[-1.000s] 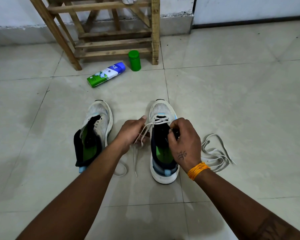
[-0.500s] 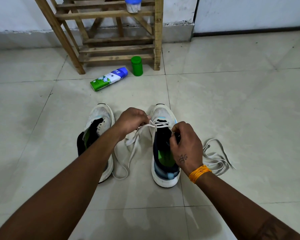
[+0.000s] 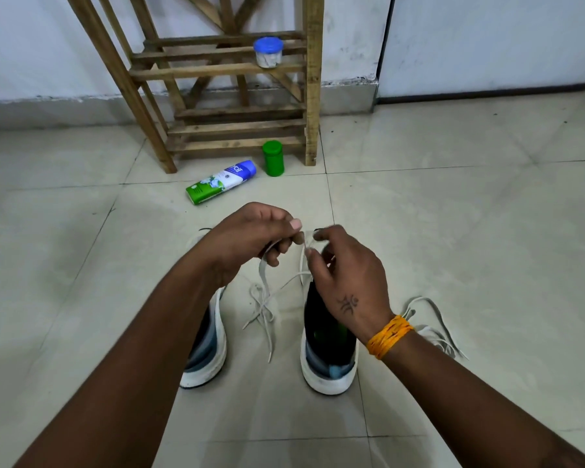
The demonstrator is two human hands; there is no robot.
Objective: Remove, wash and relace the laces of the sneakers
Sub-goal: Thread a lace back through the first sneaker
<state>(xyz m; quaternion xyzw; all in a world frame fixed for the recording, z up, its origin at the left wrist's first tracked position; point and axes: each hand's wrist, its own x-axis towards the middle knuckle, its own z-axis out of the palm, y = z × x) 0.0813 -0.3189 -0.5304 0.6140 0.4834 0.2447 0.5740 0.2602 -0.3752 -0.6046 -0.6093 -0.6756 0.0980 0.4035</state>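
Note:
Two white sneakers stand side by side on the floor tiles. The left sneaker (image 3: 207, 352) is mostly hidden under my left forearm. The right sneaker (image 3: 328, 359) shows its dark opening and white heel. A white lace (image 3: 265, 298) runs from the right sneaker's front eyelets up to both hands, with its loose ends trailing on the floor between the shoes. My left hand (image 3: 250, 238) pinches one strand above the shoes. My right hand (image 3: 345, 275) pinches the lace close beside it, over the right sneaker's toe. A second loose lace (image 3: 433, 329) lies on the floor right of the right sneaker.
A wooden rack (image 3: 230, 96) stands against the wall ahead, with a blue-lidded jar (image 3: 268, 52) on a slat. A green-and-blue bottle (image 3: 221, 181) lies on the floor before it, next to an upright green container (image 3: 273, 158).
Both hands rose from the right sneaker's eyelets and came together above its toe, pulling the lace upward. The camera tilted up, showing more of the rack.

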